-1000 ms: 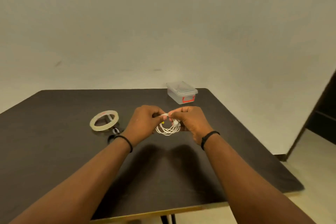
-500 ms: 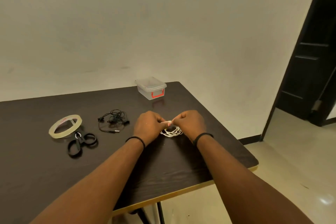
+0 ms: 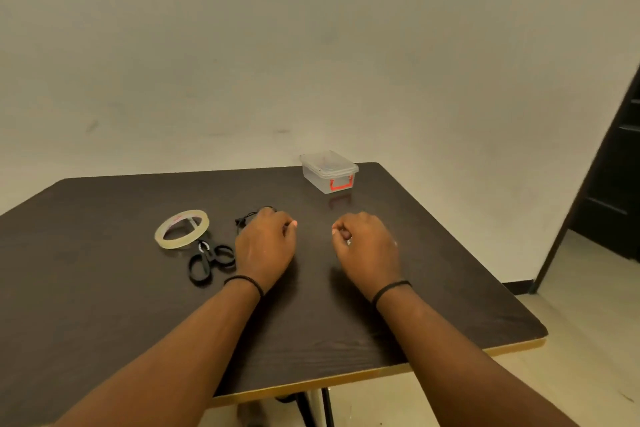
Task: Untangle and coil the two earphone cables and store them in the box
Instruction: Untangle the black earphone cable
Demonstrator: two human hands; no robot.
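I see both hands over the dark table [image 3: 104, 288], well apart from each other. Left hand [image 3: 265, 246] sits at 9 o'clock of frame centre, fingers curled under, thumb tip showing; I can't tell whether it holds anything. Right hand [image 3: 369, 246] sits at 3 o'clock of the left one, fingers curled in, with a small white glint under the knuckles that may be the white earphone cable [image 3: 349, 242]; too little shows to give its coil shape or long axis. Black earphone cable [image 3: 247, 218] lies on the table at 11 o'clock of the left hand, mostly hidden behind it, a loose bunch with no clear direction. Box [image 3: 329, 172] stands at 12 o'clock near the far table edge, clear plastic, lid on, red latch facing me, long axis running roughly 10-to-4. Tape roll [image 3: 181, 229] lies flat at 9 o'clock of the left hand; black scissors [image 3: 209, 262] lie just beside it at its 5 o'clock, handles toward me, blades pointing to 11. Black bands on both wrists.
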